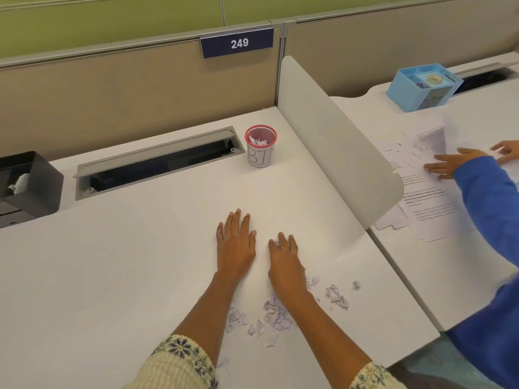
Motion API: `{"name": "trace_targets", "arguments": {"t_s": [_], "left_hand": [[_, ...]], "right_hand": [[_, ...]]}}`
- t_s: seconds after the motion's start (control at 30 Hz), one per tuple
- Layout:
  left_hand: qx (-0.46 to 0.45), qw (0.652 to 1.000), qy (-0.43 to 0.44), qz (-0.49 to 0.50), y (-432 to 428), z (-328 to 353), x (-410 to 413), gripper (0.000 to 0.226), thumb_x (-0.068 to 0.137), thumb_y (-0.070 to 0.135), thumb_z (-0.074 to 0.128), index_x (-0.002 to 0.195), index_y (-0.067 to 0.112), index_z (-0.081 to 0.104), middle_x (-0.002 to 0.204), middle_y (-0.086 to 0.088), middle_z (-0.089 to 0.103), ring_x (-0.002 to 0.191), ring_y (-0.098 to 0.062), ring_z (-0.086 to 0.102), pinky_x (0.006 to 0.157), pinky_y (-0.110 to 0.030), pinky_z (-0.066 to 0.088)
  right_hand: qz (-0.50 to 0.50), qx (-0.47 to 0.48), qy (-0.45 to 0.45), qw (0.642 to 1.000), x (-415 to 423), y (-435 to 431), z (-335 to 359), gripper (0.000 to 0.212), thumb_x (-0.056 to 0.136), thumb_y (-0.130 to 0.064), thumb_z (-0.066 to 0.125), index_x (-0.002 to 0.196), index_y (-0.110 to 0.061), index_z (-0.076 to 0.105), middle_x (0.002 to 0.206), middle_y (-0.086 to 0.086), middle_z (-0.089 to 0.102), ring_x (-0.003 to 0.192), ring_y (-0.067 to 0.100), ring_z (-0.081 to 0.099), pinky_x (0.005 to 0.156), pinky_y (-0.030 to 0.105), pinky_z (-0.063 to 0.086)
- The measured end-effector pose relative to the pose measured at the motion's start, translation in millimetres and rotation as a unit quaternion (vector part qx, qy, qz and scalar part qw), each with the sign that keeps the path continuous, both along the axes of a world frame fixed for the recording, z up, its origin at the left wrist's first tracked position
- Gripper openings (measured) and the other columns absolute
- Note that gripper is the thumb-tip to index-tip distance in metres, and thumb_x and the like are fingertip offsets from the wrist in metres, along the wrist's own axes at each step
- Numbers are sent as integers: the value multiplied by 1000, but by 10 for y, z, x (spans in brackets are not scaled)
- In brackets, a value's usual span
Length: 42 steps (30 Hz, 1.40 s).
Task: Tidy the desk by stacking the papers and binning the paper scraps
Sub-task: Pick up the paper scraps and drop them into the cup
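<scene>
My left hand lies flat on the white desk, fingers straight and holding nothing. Just to its right, my right hand has its fingers curled over a small white paper scrap that peeks out between them. Several crumpled paper scraps are strewn near the front edge, under and beside my right forearm, with more scraps further right. A pink mesh bin labelled "BIN" stands at the back of the desk with scraps inside.
A black organiser sits at far left beside an open cable tray. A white divider panel separates the neighbouring desk, where another person's hands in blue sleeves handle printed papers. A blue organiser stands behind them.
</scene>
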<state>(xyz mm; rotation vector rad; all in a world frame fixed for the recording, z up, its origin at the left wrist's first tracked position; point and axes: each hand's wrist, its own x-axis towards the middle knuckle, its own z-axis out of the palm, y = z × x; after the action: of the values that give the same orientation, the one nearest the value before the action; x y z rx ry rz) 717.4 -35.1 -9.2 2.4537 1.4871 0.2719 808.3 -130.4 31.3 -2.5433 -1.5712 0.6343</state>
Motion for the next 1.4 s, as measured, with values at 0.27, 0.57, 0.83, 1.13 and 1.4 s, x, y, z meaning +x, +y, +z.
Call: {"name": "trace_targets", "arguments": {"t_s": [0.27, 0.57, 0.83, 1.13, 1.4], "left_hand": [[4, 1000, 7, 21, 71, 32, 107, 49, 102, 39, 31, 148, 21, 34, 158, -5, 23, 147, -19, 17, 119, -46, 6], [11, 999, 21, 32, 283, 22, 223, 52, 102, 41, 30, 148, 19, 33, 159, -7, 21, 148, -22, 16, 119, -48, 5], [15, 998, 25, 50, 419, -40, 266, 57, 101, 45, 29, 151, 18, 27, 161, -7, 17, 149, -22, 13, 119, -50, 7], [23, 998, 45, 44, 407, -75, 242, 61, 100, 49, 18, 155, 22, 16, 163, -2, 9, 150, -18, 6, 120, -48, 5], [25, 998, 28, 47, 428, -83, 246, 61, 99, 49, 18, 153, 23, 23, 162, -1, 14, 150, -17, 10, 120, -48, 7]], "right_hand": [[55, 56, -56, 995, 177, 57, -24, 46, 88, 11, 46, 130, -5, 53, 147, 8, 42, 132, 29, 34, 77, 33, 51], [61, 101, -68, 991, 407, 222, -30, 37, 82, 12, 50, 111, -5, 66, 114, 8, 61, 100, 24, 49, 65, 28, 41], [55, 119, -68, 989, 515, 422, -57, 40, 82, 12, 45, 111, -6, 67, 109, 8, 62, 95, 24, 51, 70, 31, 46], [-162, 146, 121, 968, 707, 855, 47, 23, 87, -3, 58, 100, -11, 76, 103, 5, 72, 95, 23, 66, 82, 27, 51], [-309, 200, 326, 871, 1150, 1486, 444, 11, 75, -1, 74, 80, -10, 77, 74, 8, 73, 70, 18, 66, 86, 37, 57]]}}
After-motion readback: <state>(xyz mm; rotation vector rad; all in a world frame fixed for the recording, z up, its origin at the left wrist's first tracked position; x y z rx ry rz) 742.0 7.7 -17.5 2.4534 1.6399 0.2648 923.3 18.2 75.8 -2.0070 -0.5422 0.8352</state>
